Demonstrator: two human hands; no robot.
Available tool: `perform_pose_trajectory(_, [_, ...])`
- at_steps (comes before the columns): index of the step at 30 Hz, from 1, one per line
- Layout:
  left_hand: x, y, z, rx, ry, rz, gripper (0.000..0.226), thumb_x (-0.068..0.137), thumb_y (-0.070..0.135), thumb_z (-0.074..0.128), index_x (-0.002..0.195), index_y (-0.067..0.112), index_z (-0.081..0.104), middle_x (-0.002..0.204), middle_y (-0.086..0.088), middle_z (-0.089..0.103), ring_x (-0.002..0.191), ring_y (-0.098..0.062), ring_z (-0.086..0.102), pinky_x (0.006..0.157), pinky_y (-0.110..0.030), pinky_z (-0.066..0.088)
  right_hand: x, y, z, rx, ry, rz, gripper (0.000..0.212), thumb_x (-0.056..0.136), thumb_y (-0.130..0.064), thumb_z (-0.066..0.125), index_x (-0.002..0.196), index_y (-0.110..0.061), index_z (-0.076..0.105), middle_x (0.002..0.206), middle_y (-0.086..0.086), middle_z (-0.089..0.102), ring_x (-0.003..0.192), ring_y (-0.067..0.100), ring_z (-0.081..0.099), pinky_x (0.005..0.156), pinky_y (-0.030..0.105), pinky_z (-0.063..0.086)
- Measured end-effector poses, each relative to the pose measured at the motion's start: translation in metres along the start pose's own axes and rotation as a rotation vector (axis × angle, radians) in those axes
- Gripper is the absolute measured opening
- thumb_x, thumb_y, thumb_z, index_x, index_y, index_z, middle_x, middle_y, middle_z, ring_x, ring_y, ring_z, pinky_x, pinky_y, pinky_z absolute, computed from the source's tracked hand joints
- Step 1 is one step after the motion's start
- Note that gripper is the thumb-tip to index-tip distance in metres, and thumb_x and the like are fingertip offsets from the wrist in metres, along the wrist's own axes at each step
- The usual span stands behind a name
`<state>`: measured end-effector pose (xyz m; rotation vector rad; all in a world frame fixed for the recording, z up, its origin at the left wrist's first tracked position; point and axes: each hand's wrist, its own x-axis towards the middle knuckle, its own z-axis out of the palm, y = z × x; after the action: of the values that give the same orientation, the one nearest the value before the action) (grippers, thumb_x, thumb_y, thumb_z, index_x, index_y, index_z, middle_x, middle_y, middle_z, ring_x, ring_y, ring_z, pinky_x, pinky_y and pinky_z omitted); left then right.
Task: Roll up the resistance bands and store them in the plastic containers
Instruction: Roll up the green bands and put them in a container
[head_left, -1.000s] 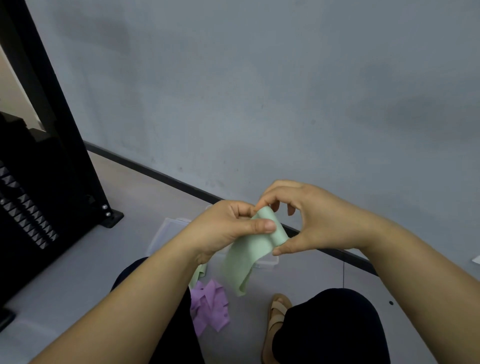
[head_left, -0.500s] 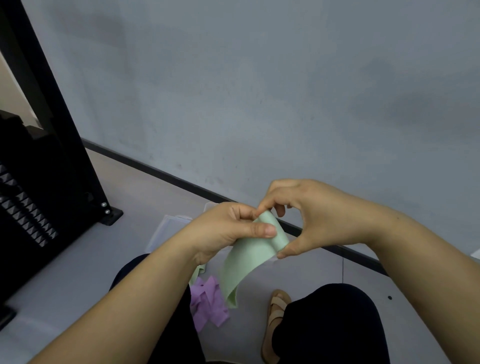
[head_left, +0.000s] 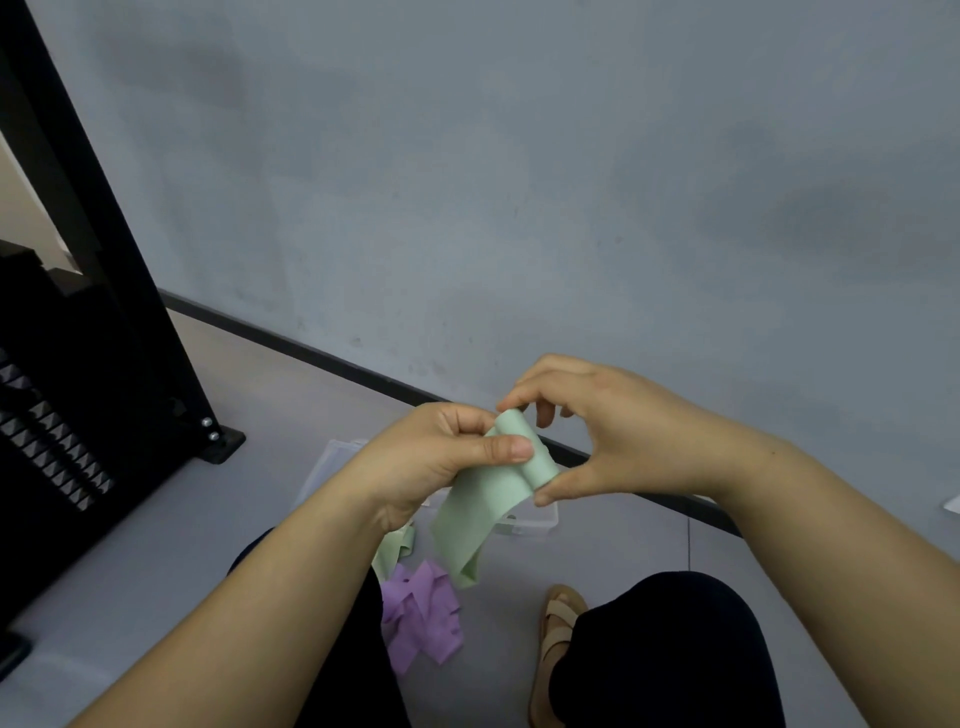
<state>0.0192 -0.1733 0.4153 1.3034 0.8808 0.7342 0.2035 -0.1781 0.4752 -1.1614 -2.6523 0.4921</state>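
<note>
A person seated on a pale floor (head_left: 270, 395) looks down at their two bare hands, raised close together near the middle of the view. Between them is a pale green resistance band (head_left: 475, 512), partly rolled: a short tight roll sits at its upper end, and the loose tail hangs down towards the floor. The left hand (head_left: 431, 462) grips the flat part just left of the roll, thumb laid across the front and fingers curled behind. The right hand (head_left: 618, 441) pinches the roll by its ends, forefinger on the far end and thumb on the near end, with the other fingers loosely bent above. Below the hands, on the floor between the knees, lies a crumpled purple band (head_left: 421, 621), and just left of it a second green band (head_left: 397, 545), mostly hidden by the left wrist. A clear plastic container (head_left: 537, 522) sits on the floor behind the hands, near a black skirting strip (head_left: 311, 353) at the foot of a grey wall (head_left: 519, 182). A black metal rack (head_left: 78, 364) stands at the far left. A tan sandal (head_left: 558, 623) shows near the right knee.
</note>
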Motion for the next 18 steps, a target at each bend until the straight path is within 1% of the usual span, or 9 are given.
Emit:
perform_pose_trajectory(5, [-0.001,0.001,0.002,0.037,-0.028,0.000,0.027,0.050,0.040,0.079,0.071,0.023,0.074,0.073,0.000,0.071,0.071,-0.012,0.065,0.074,-0.026,0.049,-0.001,0.002,-0.001,-0.048,0.018,-0.056,0.054,0.060,-0.033,0.085,0.106,-0.022,0.060,0.103,-0.015,0.050,0.097,0.001,0.047,0.084,0.019,0.041])
perform_pose_trajectory(7, [-0.001,0.000,0.003,0.059,-0.019,0.004,0.029,0.051,0.041,0.079,0.073,0.023,0.075,0.076,-0.001,0.072,0.074,-0.013,0.065,0.079,-0.030,0.048,-0.001,0.006,0.001,-0.057,0.024,-0.070,0.055,0.060,-0.035,0.085,0.108,-0.023,0.060,0.106,-0.013,0.051,0.100,0.000,0.046,0.086,0.017,0.039])
perform_pose_trajectory(9, [0.000,-0.001,0.002,0.049,0.021,0.012,0.031,0.052,0.043,0.079,0.073,0.021,0.074,0.076,-0.001,0.070,0.075,-0.015,0.064,0.081,-0.033,0.046,-0.002,0.010,0.004,-0.022,0.048,-0.079,0.061,0.061,-0.039,0.083,0.115,-0.027,0.057,0.112,-0.014,0.048,0.105,-0.004,0.045,0.088,0.010,0.037])
perform_pose_trajectory(11, [0.003,-0.002,0.001,0.003,0.074,0.025,0.035,0.053,0.043,0.079,0.077,0.018,0.074,0.081,-0.005,0.071,0.079,-0.018,0.064,0.084,-0.037,0.046,-0.004,0.012,0.006,0.120,0.044,0.012,0.074,0.060,-0.042,0.083,0.125,-0.036,0.047,0.121,-0.019,0.045,0.111,-0.008,0.043,0.091,0.008,0.037])
perform_pose_trajectory(12, [0.005,-0.003,0.001,-0.033,0.105,0.032,0.036,0.054,0.041,0.080,0.079,0.016,0.075,0.086,-0.006,0.072,0.083,-0.021,0.064,0.086,-0.038,0.046,-0.006,0.012,0.008,0.247,0.044,0.088,0.076,0.060,-0.041,0.081,0.125,-0.041,0.042,0.123,-0.021,0.045,0.111,-0.006,0.046,0.092,0.010,0.040])
perform_pose_trajectory(13, [0.006,-0.004,0.002,-0.081,0.137,0.042,0.033,0.057,0.038,0.080,0.081,0.016,0.075,0.090,-0.006,0.073,0.086,-0.022,0.065,0.085,-0.037,0.047,-0.006,0.012,0.012,0.395,0.076,0.147,0.070,0.061,-0.041,0.078,0.121,-0.044,0.042,0.120,-0.021,0.049,0.108,-0.002,0.051,0.092,0.015,0.044])
perform_pose_trajectory(14, [0.007,-0.005,0.003,-0.133,0.168,0.056,0.028,0.061,0.034,0.079,0.082,0.015,0.075,0.093,-0.007,0.074,0.088,-0.023,0.066,0.083,-0.035,0.048,-0.007,0.012,0.019,0.542,0.149,0.183,0.058,0.064,-0.042,0.072,0.116,-0.043,0.047,0.112,-0.020,0.055,0.102,0.003,0.056,0.090,0.022,0.048])
perform_pose_trajectory(16, [0.009,-0.005,0.008,-0.226,0.212,0.079,0.028,0.065,0.029,0.074,0.088,0.012,0.074,0.097,-0.013,0.073,0.091,-0.026,0.067,0.079,-0.032,0.050,-0.005,0.010,0.034,0.763,0.359,0.254,0.034,0.070,-0.046,0.059,0.102,-0.036,0.058,0.089,-0.017,0.064,0.087,0.009,0.062,0.085,0.032,0.053])
perform_pose_trajectory(18, [0.011,-0.005,0.011,-0.306,0.234,0.099,0.035,0.066,0.022,0.076,0.096,0.005,0.071,0.097,-0.017,0.072,0.090,-0.028,0.068,0.079,-0.033,0.052,-0.001,0.006,0.047,0.891,0.531,0.317,0.031,0.073,-0.048,0.053,0.092,-0.026,0.064,0.079,-0.007,0.068,0.078,0.016,0.065,0.078,0.036,0.055])
